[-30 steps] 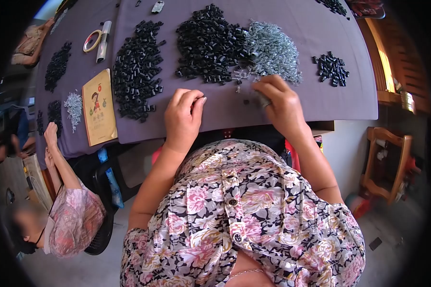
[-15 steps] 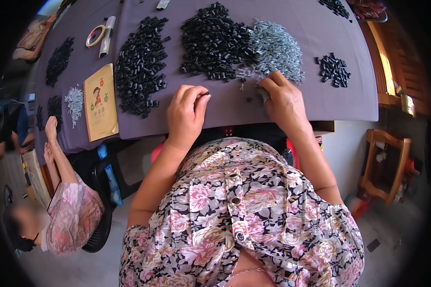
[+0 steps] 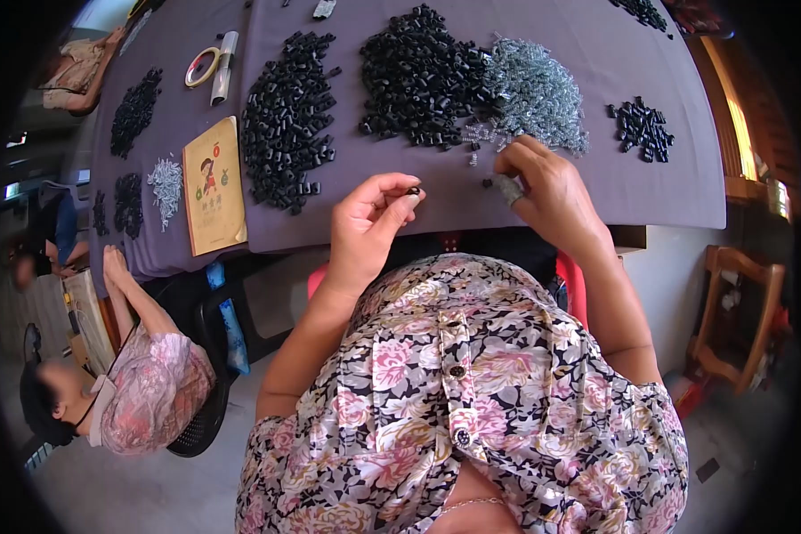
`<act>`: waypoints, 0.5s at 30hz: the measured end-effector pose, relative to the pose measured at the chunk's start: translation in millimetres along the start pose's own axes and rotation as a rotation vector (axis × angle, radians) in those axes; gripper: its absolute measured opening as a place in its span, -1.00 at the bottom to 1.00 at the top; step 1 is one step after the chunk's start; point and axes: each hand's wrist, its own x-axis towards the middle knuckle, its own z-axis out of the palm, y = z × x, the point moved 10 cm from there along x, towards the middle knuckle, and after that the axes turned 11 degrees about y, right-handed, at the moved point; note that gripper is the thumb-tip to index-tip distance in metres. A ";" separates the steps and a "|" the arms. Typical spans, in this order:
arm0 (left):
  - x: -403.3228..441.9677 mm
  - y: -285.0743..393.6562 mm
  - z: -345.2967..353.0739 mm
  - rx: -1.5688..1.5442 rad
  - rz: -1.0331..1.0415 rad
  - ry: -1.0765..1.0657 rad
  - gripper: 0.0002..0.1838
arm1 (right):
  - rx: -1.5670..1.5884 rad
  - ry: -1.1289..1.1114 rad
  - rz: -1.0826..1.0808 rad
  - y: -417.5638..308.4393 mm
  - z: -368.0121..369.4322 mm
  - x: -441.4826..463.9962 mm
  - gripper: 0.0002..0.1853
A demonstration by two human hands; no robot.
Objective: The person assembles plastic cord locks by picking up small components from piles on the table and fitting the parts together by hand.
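Counted two hands at work over one bench (image 3: 454,200) covered in purple-grey cloth. Counted seven heaps of black parts: one large central black heap (image 3: 423,84), one large left black heap (image 3: 289,125), one small right black heap (image 3: 643,130), one at the far right edge, three toward the left end. Counted three pale heaps: one large spring heap (image 3: 536,96), touching the central black heap; two smaller at left. Too many pieces per heap to count.

Also logged: one booklet (image 3: 214,191), one tape roll (image 3: 202,68), one clear roll (image 3: 224,69) just beside it, one small packet (image 3: 324,9) near the top edge, one loose black part (image 3: 487,183) between the hands.

Found one black piece (image 3: 413,190) pinched between thumb and index finger of the left hand (image 3: 365,227), raised over the near part of the bench. Located left of the right hand (image 3: 559,198), well apart from it.

Right hand: curled, at the near side of the spring heap. Noted a grey wrap (image 3: 510,189) on the thumb. Cannot tell whether grasping anything.

At left, recorded one seated person (image 3: 151,383) in a pink patterned top, with hands near the bench edge.
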 end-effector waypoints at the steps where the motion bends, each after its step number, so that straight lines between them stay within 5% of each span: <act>1: -2.0 -0.8 3.3 0.041 -0.005 -0.011 -0.79 | 0.082 -0.002 0.009 -10.1 1.7 -0.7 -0.76; 15: -14.0 -7.0 26.7 0.325 0.040 -0.098 -0.79 | -0.090 -0.051 -0.302 -59.9 32.9 -11.5 -0.80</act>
